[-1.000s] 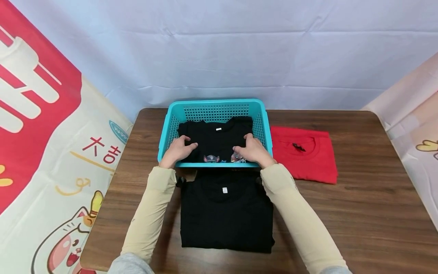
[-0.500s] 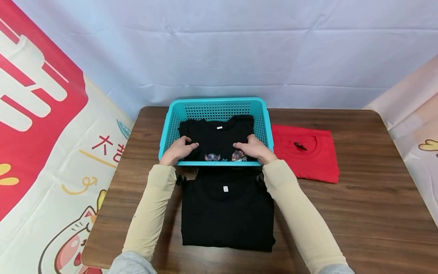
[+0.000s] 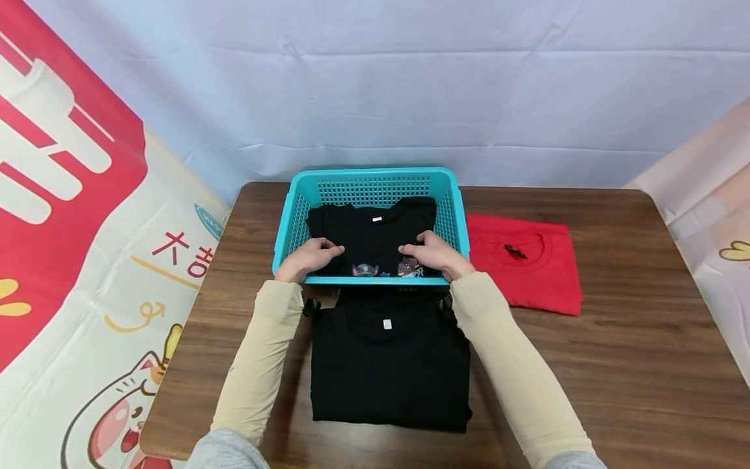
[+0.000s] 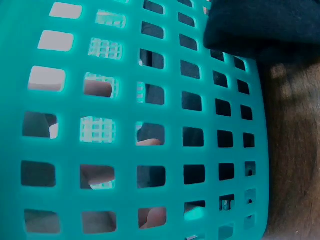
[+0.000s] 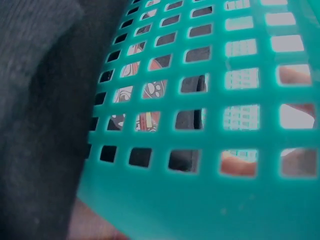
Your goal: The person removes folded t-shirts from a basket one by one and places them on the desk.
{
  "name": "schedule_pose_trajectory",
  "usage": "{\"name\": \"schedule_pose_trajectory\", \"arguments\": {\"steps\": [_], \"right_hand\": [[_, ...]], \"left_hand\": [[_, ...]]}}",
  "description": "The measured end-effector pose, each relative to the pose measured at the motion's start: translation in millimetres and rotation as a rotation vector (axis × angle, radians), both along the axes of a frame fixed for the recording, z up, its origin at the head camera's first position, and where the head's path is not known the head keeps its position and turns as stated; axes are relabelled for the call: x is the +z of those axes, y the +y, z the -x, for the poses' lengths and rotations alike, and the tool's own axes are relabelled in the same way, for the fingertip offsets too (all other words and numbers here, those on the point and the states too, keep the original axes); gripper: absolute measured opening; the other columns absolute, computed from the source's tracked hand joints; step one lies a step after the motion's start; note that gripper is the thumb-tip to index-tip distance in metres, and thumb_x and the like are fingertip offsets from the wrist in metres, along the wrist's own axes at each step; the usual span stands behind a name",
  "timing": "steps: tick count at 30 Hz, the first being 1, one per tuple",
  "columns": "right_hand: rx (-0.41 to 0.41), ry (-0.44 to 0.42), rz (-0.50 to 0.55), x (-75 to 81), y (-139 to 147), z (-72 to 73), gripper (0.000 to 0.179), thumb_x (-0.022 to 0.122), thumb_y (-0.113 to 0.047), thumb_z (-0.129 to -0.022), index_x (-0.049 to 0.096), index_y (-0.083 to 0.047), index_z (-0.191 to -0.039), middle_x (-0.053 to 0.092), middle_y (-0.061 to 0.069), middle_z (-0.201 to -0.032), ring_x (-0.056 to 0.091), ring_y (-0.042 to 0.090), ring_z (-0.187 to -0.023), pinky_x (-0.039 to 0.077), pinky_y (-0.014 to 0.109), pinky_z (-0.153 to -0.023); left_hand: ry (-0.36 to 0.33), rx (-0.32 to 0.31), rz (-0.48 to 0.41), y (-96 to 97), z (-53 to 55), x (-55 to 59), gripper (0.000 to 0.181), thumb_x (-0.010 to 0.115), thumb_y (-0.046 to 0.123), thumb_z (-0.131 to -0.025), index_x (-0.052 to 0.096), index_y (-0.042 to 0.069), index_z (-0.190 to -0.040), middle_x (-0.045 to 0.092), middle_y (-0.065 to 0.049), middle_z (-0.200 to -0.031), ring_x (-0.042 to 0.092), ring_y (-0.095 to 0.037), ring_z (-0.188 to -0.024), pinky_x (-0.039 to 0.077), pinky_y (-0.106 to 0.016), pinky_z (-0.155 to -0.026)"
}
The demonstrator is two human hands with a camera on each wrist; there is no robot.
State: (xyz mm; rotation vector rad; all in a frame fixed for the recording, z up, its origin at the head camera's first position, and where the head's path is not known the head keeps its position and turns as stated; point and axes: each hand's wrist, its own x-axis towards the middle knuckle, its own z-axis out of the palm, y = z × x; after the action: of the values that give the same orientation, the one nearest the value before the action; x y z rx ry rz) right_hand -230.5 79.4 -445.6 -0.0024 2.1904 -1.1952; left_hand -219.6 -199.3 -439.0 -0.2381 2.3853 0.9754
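A folded black T-shirt (image 3: 369, 238) with a white neck label and cartoon prints lies in a turquoise plastic basket (image 3: 377, 173). At its left edge my left hand (image 3: 309, 257) reaches over the front rim, thumb on the cloth and fingers curled at the side. My right hand (image 3: 438, 255) grips the opposite edge in the same way, its thumb beside a print. Both wrist views look through the holes of the basket wall (image 4: 125, 150), where parts of fingers (image 5: 239, 164) show behind the mesh. The lower fingertips are hidden.
In front of the basket, a larger folded black T-shirt (image 3: 389, 371) lies between the forearms on the wooden table (image 3: 633, 312). A folded red T-shirt (image 3: 527, 267) lies right of the basket. A pale cloth backdrop (image 3: 375, 91) hangs behind the table.
The left thumb has shifted slightly right over the shirt. The right hand stays at the shirt's right edge. The head view has shifted a little; basket and shirts have not visibly moved.
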Motion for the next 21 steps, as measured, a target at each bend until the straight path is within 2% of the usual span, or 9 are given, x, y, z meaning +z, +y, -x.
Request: {"name": "schedule_pose_trajectory", "arguments": {"steps": [3, 7, 16, 21], "right_hand": [[-0.010, -0.001, 0.007, 2.0, 1.2, -1.4, 0.077, 0.051, -0.042, -0.096, 0.017, 0.002, -0.149, 0.020, 0.020, -0.156, 0.026, 0.038, -0.140, 0.029, 0.053, -0.114], [-0.020, 0.000, 0.020, 4.2, 2.3, -2.3, 0.079, 0.052, -0.044, -0.095, 0.016, 0.001, -0.149, 0.020, 0.021, -0.155, 0.026, 0.038, -0.138, 0.029, 0.054, -0.113], [-0.018, 0.008, 0.103, -2.6, 2.1, 2.8, 0.052, 0.053, -0.031, -0.098, 0.039, -0.004, -0.140, 0.034, 0.018, -0.147, 0.034, 0.034, -0.131, 0.032, 0.051, -0.111], [-0.035, 0.056, 0.117, -2.3, 1.0, 4.4, 0.048, 0.057, -0.023, -0.096, 0.043, -0.006, -0.139, 0.045, 0.018, -0.128, 0.043, 0.030, -0.114, 0.042, 0.043, -0.096]], "left_hand": [[0.000, 0.015, -0.025, -0.3, 0.6, -0.8, 0.051, 0.048, 0.043, -0.099, 0.048, 0.007, -0.135, 0.044, -0.015, -0.143, 0.044, -0.031, -0.123, 0.037, -0.045, -0.107], [0.002, 0.062, -0.114, -2.3, 1.2, -1.4, 0.047, 0.050, 0.041, -0.099, 0.050, 0.008, -0.133, 0.040, -0.014, -0.146, 0.041, -0.031, -0.127, 0.035, -0.046, -0.109], [0.067, 0.065, -0.162, -5.6, 1.1, -4.2, 0.040, 0.054, 0.025, -0.099, 0.051, 0.004, -0.132, 0.043, -0.018, -0.142, 0.043, -0.032, -0.123, 0.037, -0.047, -0.107], [0.110, 0.083, -0.184, -7.8, 1.8, -6.3, 0.037, 0.054, 0.018, -0.099, 0.053, 0.005, -0.133, 0.042, -0.017, -0.143, 0.042, -0.030, -0.118, 0.038, -0.043, -0.103]]}}
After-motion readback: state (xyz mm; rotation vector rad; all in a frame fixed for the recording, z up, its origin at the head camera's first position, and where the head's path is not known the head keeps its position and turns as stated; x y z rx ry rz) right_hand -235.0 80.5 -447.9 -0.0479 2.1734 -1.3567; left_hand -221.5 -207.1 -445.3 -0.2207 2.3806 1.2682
